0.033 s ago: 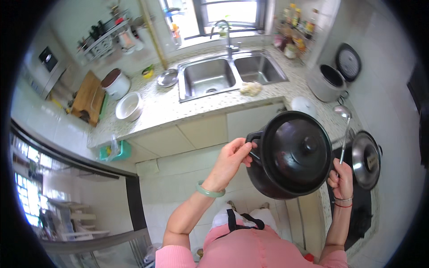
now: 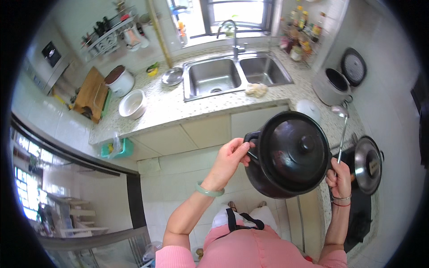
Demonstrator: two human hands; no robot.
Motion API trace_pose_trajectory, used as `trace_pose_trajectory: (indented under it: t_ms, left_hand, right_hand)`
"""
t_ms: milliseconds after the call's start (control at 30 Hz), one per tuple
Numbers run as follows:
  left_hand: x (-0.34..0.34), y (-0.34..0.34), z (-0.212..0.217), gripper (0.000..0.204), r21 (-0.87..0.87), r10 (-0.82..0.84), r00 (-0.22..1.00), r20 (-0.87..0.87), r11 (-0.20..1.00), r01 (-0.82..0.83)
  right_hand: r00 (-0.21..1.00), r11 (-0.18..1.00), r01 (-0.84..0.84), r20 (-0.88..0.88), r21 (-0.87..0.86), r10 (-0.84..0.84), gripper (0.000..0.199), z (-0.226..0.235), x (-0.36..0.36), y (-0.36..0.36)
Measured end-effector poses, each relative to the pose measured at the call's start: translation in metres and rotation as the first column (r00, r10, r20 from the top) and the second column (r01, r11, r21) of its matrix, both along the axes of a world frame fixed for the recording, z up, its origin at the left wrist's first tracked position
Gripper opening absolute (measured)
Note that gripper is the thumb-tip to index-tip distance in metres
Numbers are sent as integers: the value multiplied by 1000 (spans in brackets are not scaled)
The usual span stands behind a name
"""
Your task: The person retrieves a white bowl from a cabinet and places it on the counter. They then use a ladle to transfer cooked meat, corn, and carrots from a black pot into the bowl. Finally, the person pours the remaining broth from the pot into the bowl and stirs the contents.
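A black lidded cooking pot (image 2: 279, 178) hangs in the air in front of me, its round lid (image 2: 295, 156) on top. My left hand (image 2: 233, 156) is closed around the pot's left loop handle (image 2: 252, 138). At the pot's right side my right hand (image 2: 338, 178) is closed; a metal ladle (image 2: 343, 134) rises from its grip, bowl up. The right handle is mostly hidden by the fingers, which press against the pot's side. Just right of that hand, a pan with a steel lid (image 2: 368, 165) stands on the dark stove (image 2: 357, 223).
Ahead runs a speckled counter (image 2: 161, 109) with a double sink (image 2: 214, 78). A white bowl (image 2: 132, 105), wooden cutting board (image 2: 90, 94) and steel lid (image 2: 172, 77) lie to its left. On the right stand an open rice cooker (image 2: 328, 91), a white round object (image 2: 308, 109) and bottles (image 2: 304, 27).
The surroundings have shifted slightly right and down in the picture. The pot and ladle have moved a little left in the picture; both hands keep their grip.
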State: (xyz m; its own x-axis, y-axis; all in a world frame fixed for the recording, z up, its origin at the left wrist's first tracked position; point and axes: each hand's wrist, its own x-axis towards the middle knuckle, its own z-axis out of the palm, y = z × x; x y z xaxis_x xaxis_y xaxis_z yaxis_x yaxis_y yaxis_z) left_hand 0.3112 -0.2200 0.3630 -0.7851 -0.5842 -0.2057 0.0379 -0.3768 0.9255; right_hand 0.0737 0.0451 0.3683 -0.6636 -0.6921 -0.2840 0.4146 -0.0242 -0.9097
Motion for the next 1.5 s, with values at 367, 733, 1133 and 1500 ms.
trace_pose_trajectory:
  t_ms: [367,733,1133,1500]
  left_hand:
    - [77,-157,-54,17,4,480,873,89,876,-482]
    - [127,-286,-92,38,-23,764,620,176,633,-774]
    - [174,-452,-145,38,12,717,642,272,664,-747]
    - [189,-542,-163,39,-63,631,692,350,753,-655]
  right_hand:
    - [922,915,-387,69,116,381,20,-46,3,-273]
    - [751,738,-660,170,140,639,21,-96,28,-503]
    - [825,789,-564,197,244,530,20,-133,89,-645]
    - [908,870,-404,239,283,344,17,-156,120,-697]
